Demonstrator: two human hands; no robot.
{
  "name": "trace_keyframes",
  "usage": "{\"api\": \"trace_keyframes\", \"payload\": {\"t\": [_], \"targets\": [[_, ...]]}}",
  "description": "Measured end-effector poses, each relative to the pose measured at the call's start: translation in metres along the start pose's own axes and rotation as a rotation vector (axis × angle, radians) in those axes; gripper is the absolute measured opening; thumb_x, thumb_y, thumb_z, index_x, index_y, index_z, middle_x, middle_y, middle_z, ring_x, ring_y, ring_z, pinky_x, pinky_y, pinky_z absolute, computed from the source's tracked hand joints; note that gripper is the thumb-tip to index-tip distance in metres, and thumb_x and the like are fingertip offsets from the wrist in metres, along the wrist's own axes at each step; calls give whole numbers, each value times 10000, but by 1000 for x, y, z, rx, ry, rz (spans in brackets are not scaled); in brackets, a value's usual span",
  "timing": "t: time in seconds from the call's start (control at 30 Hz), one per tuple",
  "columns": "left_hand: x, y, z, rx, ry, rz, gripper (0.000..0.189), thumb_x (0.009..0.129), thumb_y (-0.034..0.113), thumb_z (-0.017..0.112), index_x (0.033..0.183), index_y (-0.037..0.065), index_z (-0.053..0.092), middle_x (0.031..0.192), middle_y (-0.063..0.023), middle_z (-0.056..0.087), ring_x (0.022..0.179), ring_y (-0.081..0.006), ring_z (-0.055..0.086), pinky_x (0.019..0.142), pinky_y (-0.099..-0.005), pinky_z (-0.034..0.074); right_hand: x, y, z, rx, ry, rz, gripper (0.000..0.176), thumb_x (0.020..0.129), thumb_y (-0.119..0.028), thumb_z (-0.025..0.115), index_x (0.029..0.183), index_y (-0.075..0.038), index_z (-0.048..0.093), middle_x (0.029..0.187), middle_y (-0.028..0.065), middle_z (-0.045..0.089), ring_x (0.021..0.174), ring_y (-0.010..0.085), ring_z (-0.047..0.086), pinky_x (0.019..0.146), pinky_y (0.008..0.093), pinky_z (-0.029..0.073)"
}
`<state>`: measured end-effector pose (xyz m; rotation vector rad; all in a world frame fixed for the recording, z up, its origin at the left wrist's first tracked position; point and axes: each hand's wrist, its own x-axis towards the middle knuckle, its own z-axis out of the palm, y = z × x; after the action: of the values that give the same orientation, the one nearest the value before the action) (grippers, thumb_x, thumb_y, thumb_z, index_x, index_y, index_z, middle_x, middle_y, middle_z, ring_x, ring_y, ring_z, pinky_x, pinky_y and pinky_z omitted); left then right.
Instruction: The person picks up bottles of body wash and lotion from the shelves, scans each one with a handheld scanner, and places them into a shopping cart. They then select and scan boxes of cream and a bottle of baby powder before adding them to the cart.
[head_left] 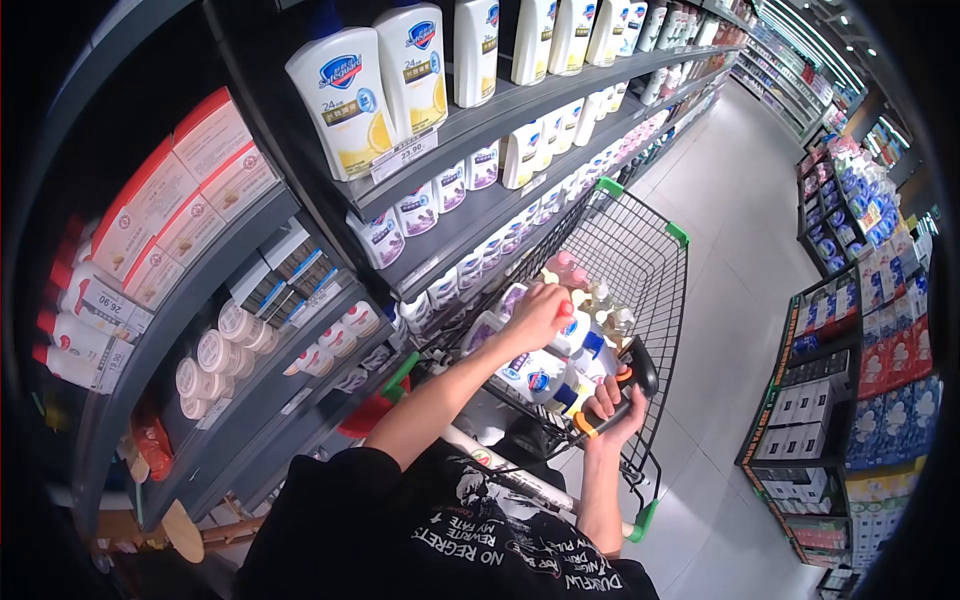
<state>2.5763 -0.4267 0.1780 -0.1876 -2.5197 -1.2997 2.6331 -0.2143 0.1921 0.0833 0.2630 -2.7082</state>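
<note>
My left hand [537, 320] reaches over the shopping cart [652, 240], its fingers closed round the top of a red-capped bottle [567, 309]. My right hand [613, 410] is by the near end of the cart, wrapped round the grip of a black handheld device with orange parts [645, 372], shaped like a barcode scanner. Below and between my hands, white Safeguard bottles [538, 380] lie among several others in the cart. Pink-topped bottles [567, 262] stand farther in. The cart's pale handle bar [510, 472] runs in front of my body.
Shelves [470, 120] of body wash bottles [345, 105] line the left side, close to the cart. Boxes [165, 200] and round tubs [222, 350] fill a nearer shelf. On the right stand display racks [800, 400] of packaged goods. A tiled aisle [730, 200] runs ahead between them.
</note>
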Motion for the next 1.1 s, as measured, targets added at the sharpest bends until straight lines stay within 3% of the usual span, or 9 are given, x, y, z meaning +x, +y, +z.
{"api": "trace_keyframes", "payload": {"t": [0.1, 0.23, 0.43, 0.57, 0.7, 0.8, 0.9, 0.93, 1.1], "targets": [[0, -8, 35, 281, -90, 188, 258, 775, 144, 693, 966, 62, 540, 1062, -108, 527, 1123, -301, 461, 1011, -482, 322, -1, -1, 5, -36, 17, -30, 297, 874, -206, 548, 1105, -29, 487, 641, 1, 385, 473, 72, 349, 413, 192, 347], [-24, -26, 65, 416, -166, 187, 302, 742, 116, 698, 1000, 70, 547, 1112, -103, 529, 1193, -285, 440, 1072, -576, 233, -1, -3, 1, -93, 24, -49, 288, 892, -215, 524, 1116, -36, 496, 635, 8, 380, 478, 84, 359, 419, 201, 346], [-27, -34, 55, 325, -250, 25, 286, 779, 213, 666, 1034, 87, 634, 1202, -117, 539, 1217, -296, 445, 1102, -556, 219, 1, -2, -4, -49, 54, 8, 285, 892, -219, 527, 1117, -44, 506, 638, 11, 380, 481, 89, 358, 422, 209, 345], [-31, -43, 55, 342, -197, -44, 309, 793, 217, 637, 1072, 87, 661, 1285, -150, 542, 1158, -350, 520, 1105, -470, 278, 3, 1, -2, -52, 103, 43, 287, 893, -224, 529, 1112, -39, 518, 651, 12, 390, 482, 88, 359, 426, 206, 342], [-30, -38, 52, 253, -202, -74, 264, 799, 186, 642, 1038, 76, 661, 1228, -148, 566, 1130, -334, 536, 1006, -470, 389, 5, 2, -2, -81, 126, 61, 281, 898, -220, 521, 1110, -35, 513, 655, 14, 394, 484, 91, 361, 429, 209, 343], [-25, -28, 36, 37, -104, -15, 224, 790, 105, 645, 1002, 34, 647, 1103, -137, 593, 973, -322, 597, 849, -412, 491, 4, 3, -2, -89, 127, 74, 269, 906, -221, 513, 1102, -37, 513, 644, 9, 391, 484, 93, 364, 426, 213, 346], [-32, -2, -2, -38, -26, -117, 190, 805, 91, 644, 982, 21, 643, 1007, -150, 624, 960, -322, 603, 852, -377, 473, 1, 7, 2, -130, 123, 95, 282, 902, -228, 518, 1112, -41, 497, 634, 12, 390, 479, 98, 379, 419, 217, 348], [-39, -6, -10, -34, 72, -38, 191, 805, 88, 645, 981, 14, 643, 959, -152, 634, 933, -316, 616, 832, -368, 478, 0, 8, 3, -129, 123, 100, 282, 902, -228, 518, 1112, -41, 497, 634, 12, 390, 479, 98, 379, 419, 217, 348], [-98, 4, -92, 34, 210, -156, 172, 817, 49, 631, 981, 2, 650, 936, -139, 660, 878, -284, 652, 782, -328, 499, -2, 20, 2, -167, 71, 197, 315, 900, -243, 511, 1149, -52, 492, 640, 29, 405, 481, 111, 391, 429, 241, 359]]}}
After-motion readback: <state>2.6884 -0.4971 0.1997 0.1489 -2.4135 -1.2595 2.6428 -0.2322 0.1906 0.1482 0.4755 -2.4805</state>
